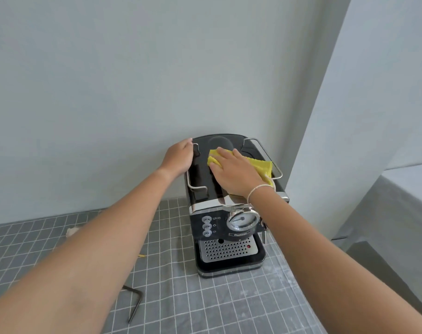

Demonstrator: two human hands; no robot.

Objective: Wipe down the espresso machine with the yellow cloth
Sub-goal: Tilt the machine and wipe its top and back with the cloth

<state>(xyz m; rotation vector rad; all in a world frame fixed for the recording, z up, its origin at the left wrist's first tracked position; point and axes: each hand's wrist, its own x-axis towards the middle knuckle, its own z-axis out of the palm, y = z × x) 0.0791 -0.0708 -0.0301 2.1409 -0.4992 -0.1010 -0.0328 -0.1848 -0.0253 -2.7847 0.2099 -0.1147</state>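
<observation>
At far left, a small pale scrap (72, 231) lies on the grey grid-patterned tablecloth (181, 304). Nearer the viewer, a bent dark metal rod (135, 302) rests on the cloth, partly hidden behind the left forearm. The left hand (177, 157) reaches to the far left edge of the espresso machine (225, 235), its fingers curled around the machine's top corner beside the left chrome rail (193, 183); how firmly it grips cannot be told. The machine stands on the cloth against the pale wall (108, 80), black with chrome trim, showing three round buttons (207, 226), a circular gauge (242, 220) and a perforated drip tray (227, 248) on its near face. On its glossy black top, the right hand (234, 172) lies flat, fingers together and extended, pressing the yellow cloth (260, 166) against the surface; the cloth protrudes at the fingertips and to the right of the hand, reaching the right chrome rail (265, 155). A thin bracelet (258, 189) circles the right wrist. At far right, a grey-draped surface (398, 213) sits apart from the table.
</observation>
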